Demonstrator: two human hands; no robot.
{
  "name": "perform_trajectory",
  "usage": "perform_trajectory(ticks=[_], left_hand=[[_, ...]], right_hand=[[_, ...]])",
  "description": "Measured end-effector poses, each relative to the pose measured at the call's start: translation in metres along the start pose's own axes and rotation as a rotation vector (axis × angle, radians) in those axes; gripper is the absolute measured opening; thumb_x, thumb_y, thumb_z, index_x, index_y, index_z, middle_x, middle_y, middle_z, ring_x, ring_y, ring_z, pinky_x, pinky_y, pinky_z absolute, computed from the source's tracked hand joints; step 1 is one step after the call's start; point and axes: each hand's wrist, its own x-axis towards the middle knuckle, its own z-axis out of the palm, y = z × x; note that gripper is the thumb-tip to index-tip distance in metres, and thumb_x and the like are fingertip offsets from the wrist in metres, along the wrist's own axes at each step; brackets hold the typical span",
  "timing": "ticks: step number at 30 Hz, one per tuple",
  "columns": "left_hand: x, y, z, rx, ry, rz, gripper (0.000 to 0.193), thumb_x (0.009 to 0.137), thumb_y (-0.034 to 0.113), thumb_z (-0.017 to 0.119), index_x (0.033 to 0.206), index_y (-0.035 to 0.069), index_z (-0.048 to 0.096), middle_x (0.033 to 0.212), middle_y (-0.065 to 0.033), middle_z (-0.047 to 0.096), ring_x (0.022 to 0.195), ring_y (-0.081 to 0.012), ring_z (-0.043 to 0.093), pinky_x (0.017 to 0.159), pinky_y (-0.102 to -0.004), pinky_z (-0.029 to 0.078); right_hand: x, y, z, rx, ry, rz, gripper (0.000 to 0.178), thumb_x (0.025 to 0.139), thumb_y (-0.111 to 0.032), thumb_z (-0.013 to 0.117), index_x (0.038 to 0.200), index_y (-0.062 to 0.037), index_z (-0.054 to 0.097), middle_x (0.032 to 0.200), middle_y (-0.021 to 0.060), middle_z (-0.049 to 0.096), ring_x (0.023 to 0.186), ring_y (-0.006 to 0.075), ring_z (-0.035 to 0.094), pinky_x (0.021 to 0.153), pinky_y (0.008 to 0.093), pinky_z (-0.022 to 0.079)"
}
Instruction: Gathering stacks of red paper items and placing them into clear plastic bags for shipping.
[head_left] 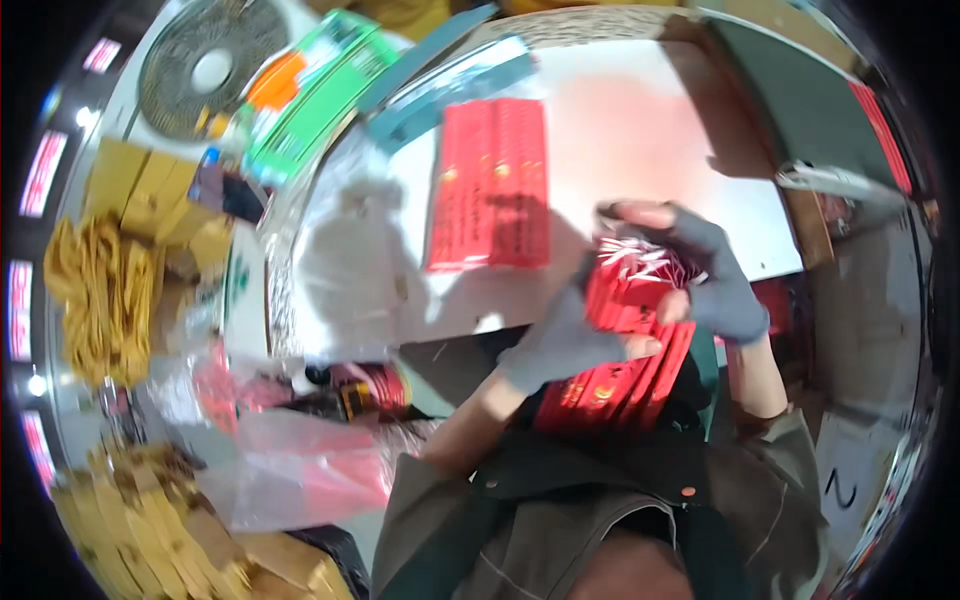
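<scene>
My left hand [560, 340], in a grey fingerless glove, is closed around the left side of a bundle of slim red packets [610, 385] with gold and dark print. Its thumb lies across the front of them. My right hand [722, 280], gloved alike, grips the bundle's upper right, fingers curled over the top and thumb on the face. White strands or edges fan out at the bundle's top end; what they are is too blurred to tell. On the white table [640, 110], beyond my hands, red packets [490, 185] lie in two side-by-side rows.
A teal box [455, 88] and a green box [325, 105] stand at the back left, near a round fan [210, 70]. Yellow bundled strips [105, 295], a clear plastic bag [310, 470] and cardboard pieces [150, 525] lie on the left. A dark grey panel [790, 100] rises at the right.
</scene>
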Motion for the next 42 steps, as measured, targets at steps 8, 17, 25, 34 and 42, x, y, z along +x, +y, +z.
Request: perform_trajectory(ticks=[8, 17, 25, 34, 42], left_hand=[[-0.054, -0.048, -0.073, 0.777, 0.629, 0.348, 0.058, 0.085, 0.011, 0.059, 0.138, 0.007, 0.036, 0.121, -0.0179, 0.052, 0.108, -0.0283, 0.053, 0.093, -0.0388, 0.041], [-0.146, -0.006, -0.36, 1.524, 0.998, 0.186, 0.029, 0.088, 0.017, 0.052, 0.113, 0.002, 0.054, 0.104, -0.024, 0.06, 0.092, -0.042, 0.058, 0.082, -0.0458, 0.047], [-0.145, 0.033, -0.311, 1.366, 0.509, -0.514, 0.02, 0.077, 0.023, 0.064, 0.082, 0.004, 0.061, 0.079, -0.0128, 0.065, 0.077, -0.0293, 0.063, 0.072, -0.0381, 0.049], [-0.155, -0.003, -0.293, 0.476, 1.046, 0.064, 0.014, 0.083, 0.016, 0.061, 0.083, 0.002, 0.058, 0.066, -0.0043, 0.055, 0.064, -0.014, 0.052, 0.061, -0.03, 0.045], [-0.066, -0.026, -0.1, 0.686, 0.595, 0.367, 0.007, 0.082, 0.005, 0.063, 0.089, 0.002, 0.064, 0.077, -0.0042, 0.054, 0.065, -0.0131, 0.051, 0.059, -0.0245, 0.042]], right_hand=[[0.058, 0.09, -0.002, -0.217, -0.311, 0.312, 0.016, 0.081, -0.012, 0.062, 0.085, 0.003, 0.067, 0.081, 0.0088, 0.067, 0.08, 0.014, 0.06, 0.078, 0.0275, 0.045], [0.071, 0.099, 0.012, -0.209, -0.345, 0.325, 0.017, 0.081, -0.012, 0.061, 0.088, 0.0016, 0.068, 0.082, 0.008, 0.067, 0.08, 0.0129, 0.06, 0.08, 0.0275, 0.046], [0.07, 0.099, 0.007, -0.234, -0.312, 0.358, 0.018, 0.082, -0.014, 0.063, 0.088, 0.0022, 0.068, 0.083, 0.0081, 0.067, 0.081, 0.0132, 0.06, 0.079, 0.0269, 0.046], [0.067, 0.101, 0.013, -0.256, -0.302, 0.359, 0.02, 0.081, -0.013, 0.062, 0.094, 0.0014, 0.067, 0.082, 0.007, 0.065, 0.082, 0.0133, 0.059, 0.079, 0.0276, 0.044], [0.072, 0.096, 0.04, -0.316, -0.303, 0.244, 0.027, 0.081, -0.009, 0.062, 0.106, 0.0019, 0.062, 0.089, 0.0058, 0.063, 0.086, 0.0121, 0.056, 0.08, 0.0274, 0.044]])
